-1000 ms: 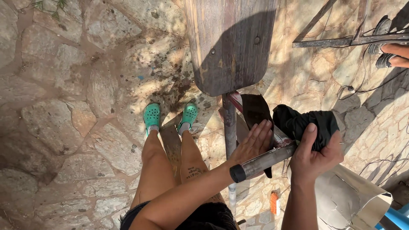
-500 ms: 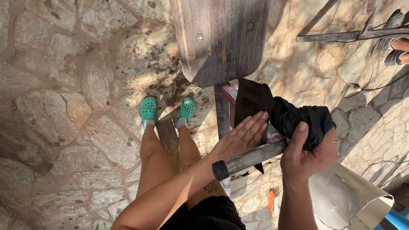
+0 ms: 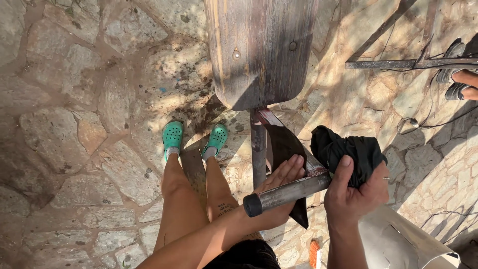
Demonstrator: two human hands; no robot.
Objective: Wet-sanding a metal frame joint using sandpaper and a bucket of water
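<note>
Black cloth (image 3: 348,149) bunched in right hand (image 3: 356,192), fingers closed round it, at metal tube (image 3: 289,193) end. Left hand (image 3: 279,187) flat, open, on dark metal frame (image 3: 286,144). Weathered wooden board (image 3: 261,50) above. Sunlit stone paving (image 3: 74,124), green clogs (image 3: 172,137).

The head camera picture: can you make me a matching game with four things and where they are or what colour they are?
Things:
1. rag
2. clogs
3. metal tube
4. wooden board

Descriptions:
A. green, on the stone floor
B. under the left hand, with a black cap on its near end
C. black, bunched in the right hand
D. weathered and rounded, at the top of the view

Pairs: 1-C, 2-A, 3-B, 4-D
</note>
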